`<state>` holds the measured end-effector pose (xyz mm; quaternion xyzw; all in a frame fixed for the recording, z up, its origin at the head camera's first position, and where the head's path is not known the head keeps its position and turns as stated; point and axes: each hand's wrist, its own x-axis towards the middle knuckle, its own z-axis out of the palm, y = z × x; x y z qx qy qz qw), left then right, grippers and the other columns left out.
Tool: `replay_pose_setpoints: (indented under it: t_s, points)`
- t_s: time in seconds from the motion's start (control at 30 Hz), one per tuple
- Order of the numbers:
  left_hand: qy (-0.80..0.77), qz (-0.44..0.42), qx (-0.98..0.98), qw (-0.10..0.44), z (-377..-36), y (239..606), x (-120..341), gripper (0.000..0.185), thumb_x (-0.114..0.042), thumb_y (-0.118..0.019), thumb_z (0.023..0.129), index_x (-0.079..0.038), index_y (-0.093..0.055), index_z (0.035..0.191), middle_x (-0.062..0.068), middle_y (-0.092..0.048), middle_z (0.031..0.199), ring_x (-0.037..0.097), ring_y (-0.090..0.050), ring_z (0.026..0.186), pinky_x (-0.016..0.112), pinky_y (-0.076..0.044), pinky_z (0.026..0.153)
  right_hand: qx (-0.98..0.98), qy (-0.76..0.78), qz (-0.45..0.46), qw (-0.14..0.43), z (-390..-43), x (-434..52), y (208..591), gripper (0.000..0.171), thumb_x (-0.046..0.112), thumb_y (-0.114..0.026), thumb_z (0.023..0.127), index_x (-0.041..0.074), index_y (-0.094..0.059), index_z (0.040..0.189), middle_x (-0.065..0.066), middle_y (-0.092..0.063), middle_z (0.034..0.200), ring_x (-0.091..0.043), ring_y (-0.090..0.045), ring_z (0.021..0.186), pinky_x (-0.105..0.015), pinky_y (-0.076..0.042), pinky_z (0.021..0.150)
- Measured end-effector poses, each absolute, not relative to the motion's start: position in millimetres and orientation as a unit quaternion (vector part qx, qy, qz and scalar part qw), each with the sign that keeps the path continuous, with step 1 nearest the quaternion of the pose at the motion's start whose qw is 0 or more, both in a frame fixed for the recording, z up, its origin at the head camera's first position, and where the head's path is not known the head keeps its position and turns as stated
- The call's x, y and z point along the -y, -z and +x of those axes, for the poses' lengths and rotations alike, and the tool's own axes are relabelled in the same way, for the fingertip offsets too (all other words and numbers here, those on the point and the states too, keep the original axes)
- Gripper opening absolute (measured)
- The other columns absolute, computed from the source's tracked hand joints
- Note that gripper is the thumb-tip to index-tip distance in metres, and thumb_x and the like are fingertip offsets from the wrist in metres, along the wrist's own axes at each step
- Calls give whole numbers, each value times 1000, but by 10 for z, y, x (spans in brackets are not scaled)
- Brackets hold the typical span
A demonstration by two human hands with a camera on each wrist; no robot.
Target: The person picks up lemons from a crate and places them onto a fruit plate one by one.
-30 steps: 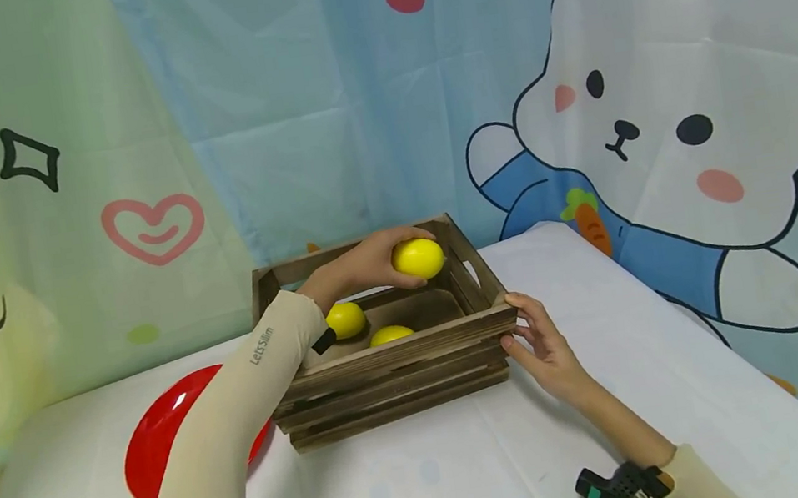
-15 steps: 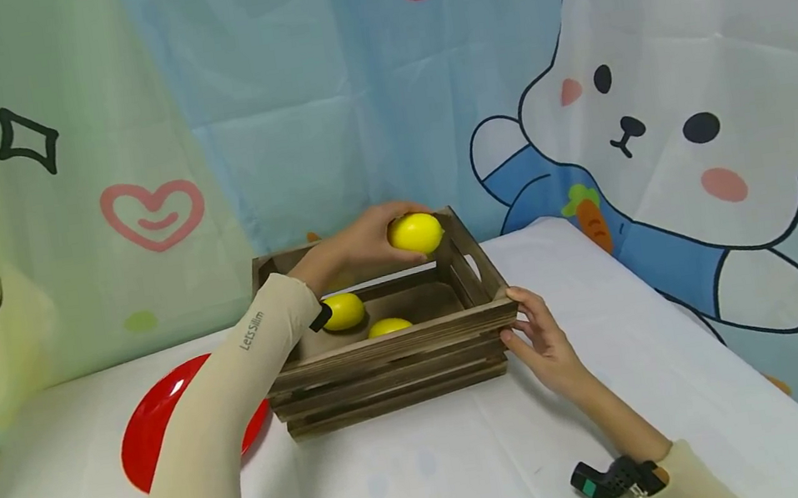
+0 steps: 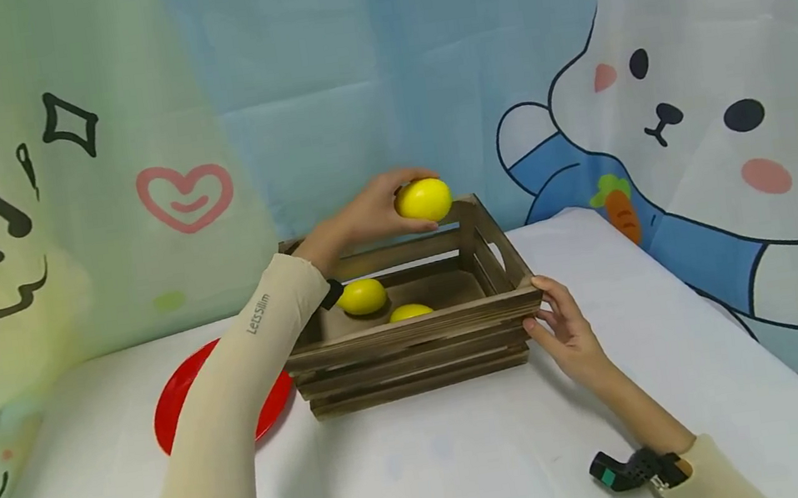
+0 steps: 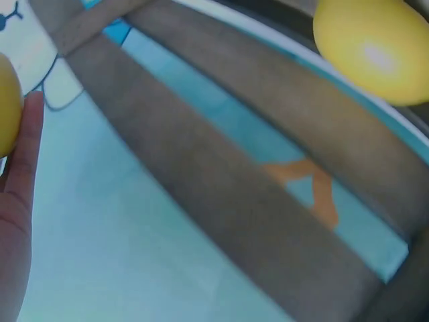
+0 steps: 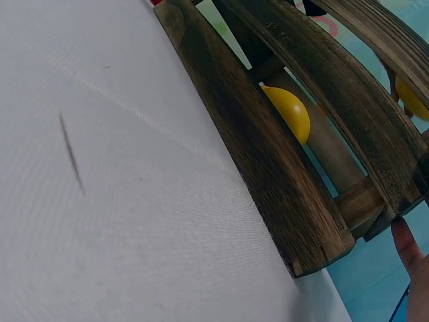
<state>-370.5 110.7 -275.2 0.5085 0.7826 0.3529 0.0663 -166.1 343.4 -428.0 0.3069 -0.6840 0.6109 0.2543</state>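
— How far along does it look?
— I'd say one lemon (image 3: 424, 199) is out; two lemons (image 3: 362, 296) wait in the wooden crate (image 3: 411, 340), mid-table, beside the red plate (image 3: 182, 387).
— And the grip?
— The left hand (image 3: 365, 218) curls round the lemon above the crate's far rim, its long axis level, pointing right. The right hand (image 3: 567, 329), fingers spread, steadies the crate's near-right corner.

Staged play corner — cartoon rabbit backdrop (image 3: 689, 93); white-clothed table (image 3: 472, 458).

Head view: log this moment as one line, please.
left hand: grips yellow lemon above dark wooden slatted crate | right hand: fingers on crate corner | inside: two lemons
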Motion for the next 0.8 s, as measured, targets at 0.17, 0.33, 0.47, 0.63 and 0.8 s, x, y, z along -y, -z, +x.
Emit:
replay_pose_setpoints:
  t_s: [0.17, 0.33, 0.47, 0.63, 0.8]
  points:
    - [-352, 501, -789, 48, -3677, 2574, -1079, 65, -23, -78, 84, -9, -49, 141, 7, -51, 137, 18, -53, 113, 32, -49, 90, 680, -612, 307, 262, -1682, -3568, 4316, 54, 2, -55, 98, -7, -28, 144, 4, -43, 135, -8, -45, 120, -21, -40, 99]
    - [-332, 513, -791, 21, -3684, 2482, -989, 65, -22, -78, 83, -7, -50, 139, 8, -53, 136, 20, -52, 116, 32, -46, 93, 673, -618, 308, 265, -1722, -3616, 4323, 54, -1, -54, 97, -10, -26, 142, 5, -43, 135, -8, -45, 119, -20, -41, 97]
    - [-332, 510, -793, 13, -3698, 2491, -897, 64, -22, -78, 83, -6, -50, 139, 8, -53, 136, 19, -52, 116, 32, -46, 93, 672, -621, 305, 264, -1736, -3631, 4333, 53, -6, -52, 96, -10, -25, 142, 5, -43, 135, -7, -45, 120, -19, -41, 98]
    - [-334, 493, -803, 7, -3691, 2509, -790, 64, -22, -79, 82, -6, -51, 138, 8, -53, 136, 19, -52, 115, 31, -46, 93, 666, -629, 304, 263, -1759, -3636, 4354, 53, -9, -52, 96, -10, -25, 142, 5, -43, 136, -7, -45, 122, -20, -41, 100]
    - [-359, 464, -810, -8, -3641, 2502, -664, 65, -19, -80, 81, -5, -51, 138, 9, -52, 137, 22, -53, 113, 32, -47, 93, 659, -640, 303, 255, -1794, -3648, 4345, 54, -9, -52, 96, -8, -25, 143, 5, -44, 135, -7, -45, 121, -20, -40, 101]
